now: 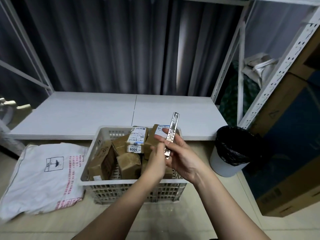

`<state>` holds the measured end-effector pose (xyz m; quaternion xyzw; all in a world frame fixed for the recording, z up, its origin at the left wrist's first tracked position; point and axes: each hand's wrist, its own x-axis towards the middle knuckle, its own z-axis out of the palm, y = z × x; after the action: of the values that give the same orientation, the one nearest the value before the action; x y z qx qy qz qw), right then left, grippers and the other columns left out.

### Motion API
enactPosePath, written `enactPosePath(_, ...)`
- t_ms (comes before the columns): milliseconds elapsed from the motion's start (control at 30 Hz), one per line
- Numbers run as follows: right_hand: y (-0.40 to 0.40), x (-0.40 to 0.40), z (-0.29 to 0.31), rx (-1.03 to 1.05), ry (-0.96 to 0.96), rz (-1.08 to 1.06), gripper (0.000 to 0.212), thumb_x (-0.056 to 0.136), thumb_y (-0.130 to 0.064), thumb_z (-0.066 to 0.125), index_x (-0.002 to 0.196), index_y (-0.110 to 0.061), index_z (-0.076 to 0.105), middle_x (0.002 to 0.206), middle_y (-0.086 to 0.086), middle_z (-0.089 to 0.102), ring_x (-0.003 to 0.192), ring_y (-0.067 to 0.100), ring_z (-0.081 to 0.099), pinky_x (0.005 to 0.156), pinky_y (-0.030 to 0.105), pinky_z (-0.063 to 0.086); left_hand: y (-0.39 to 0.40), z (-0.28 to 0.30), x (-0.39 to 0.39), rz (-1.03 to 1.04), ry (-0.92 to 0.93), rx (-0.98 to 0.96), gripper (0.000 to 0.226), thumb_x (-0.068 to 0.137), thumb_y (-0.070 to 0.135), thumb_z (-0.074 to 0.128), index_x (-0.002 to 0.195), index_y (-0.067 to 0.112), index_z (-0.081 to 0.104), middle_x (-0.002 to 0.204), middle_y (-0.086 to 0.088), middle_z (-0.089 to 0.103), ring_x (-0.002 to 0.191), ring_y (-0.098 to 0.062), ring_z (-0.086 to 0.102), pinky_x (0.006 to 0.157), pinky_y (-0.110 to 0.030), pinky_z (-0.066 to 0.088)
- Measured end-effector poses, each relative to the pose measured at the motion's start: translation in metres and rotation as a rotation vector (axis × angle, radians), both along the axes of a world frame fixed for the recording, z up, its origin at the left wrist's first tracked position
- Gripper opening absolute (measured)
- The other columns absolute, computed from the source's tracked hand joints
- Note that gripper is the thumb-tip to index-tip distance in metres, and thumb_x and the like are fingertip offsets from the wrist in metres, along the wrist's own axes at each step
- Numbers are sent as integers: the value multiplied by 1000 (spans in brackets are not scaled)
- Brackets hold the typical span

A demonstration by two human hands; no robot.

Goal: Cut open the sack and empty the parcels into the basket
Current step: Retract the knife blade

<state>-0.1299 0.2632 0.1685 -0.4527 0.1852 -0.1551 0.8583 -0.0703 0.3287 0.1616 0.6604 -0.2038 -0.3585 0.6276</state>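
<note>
The job looks all but done: parcels (129,153) fill the basket (131,183), the flat sack (43,177) lies at its nine o'clock, and both the left hand (156,161) and right hand (181,156) grip the knife (171,135) above it.

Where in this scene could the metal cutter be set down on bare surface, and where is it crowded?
Free: the white shelf board behind the basket, and the floor strip between basket and bin. Crowded: the basket, heaped with parcels; the flattened sack covers the floor at left. Both hands hold the cutter.
</note>
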Motion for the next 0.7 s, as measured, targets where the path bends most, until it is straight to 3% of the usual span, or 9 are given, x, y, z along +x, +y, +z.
enactPosePath(33,-1,1,-3,9,0,5,44,79,-14,60,121,-24,57,121,1,67,117,39,53,78,39,48,1,1,2,-42,42,17,71,71,57,29,114,9,58,84,-38,54,76,-52,58,69,-51,54)
enactPosePath(67,-2,1,-6,24,6,6,45,81,-12,60,124,-24,56,122,1,66,118,43,50,71,37,51,1,-1,5,-85,73,31,75,72,56,27,116,1,53,69,-27,54,51,-34,59,50,-31,55)
enactPosePath(100,-5,2,-10,37,20,8,47,83,-11,59,128,-22,53,126,3,64,116,49,46,63,35,53,2,-1,6,-109,96,42,70,75,56,25,104,-1,53,56,-13,48,35,-16,45,37,-15,39)
enactPosePath(167,-8,3,-16,31,74,12,50,86,-10,59,134,-20,47,133,12,58,106,61,41,46,28,51,2,-1,5,-118,122,48,48,91,51,22,77,14,49,56,-5,40,37,-11,27,34,-6,20)
enactPosePath(267,-9,5,-22,12,91,31,54,78,-20,66,129,-31,51,132,16,57,84,43,41,44,25,45,3,-2,6,-119,99,64,40,98,36,20,71,18,44,58,-6,39,36,-10,27,35,-6,18)
enactPosePath(433,-10,5,-26,13,8,86,73,58,-31,87,124,-32,56,129,9,61,78,34,41,44,26,45,6,6,2,-118,164,56,35,98,31,22,73,19,44,54,-9,35,27,-6,21,36,-5,17)
enactPosePath(500,-8,0,-18,21,-4,76,66,69,-21,80,128,-23,53,126,12,62,73,29,46,37,20,43,9,9,3,-186,214,31,32,97,29,22,75,19,44,57,-10,36,26,-3,17,38,-4,16)
enactPosePath(567,-6,-5,-8,9,10,37,42,86,-5,59,126,-13,51,117,13,66,57,16,53,33,15,42,14,13,7,-316,309,-10,29,97,24,24,78,20,45,61,-9,41,30,-2,18,38,-5,15)
enactPosePath(700,-9,-11,1,-20,21,60,31,92,-4,51,120,-15,57,110,2,71,79,17,67,48,28,56,24,19,18,-486,416,-123,20,96,1,37,94,14,53,68,2,61,45,-4,39,39,-12,21)
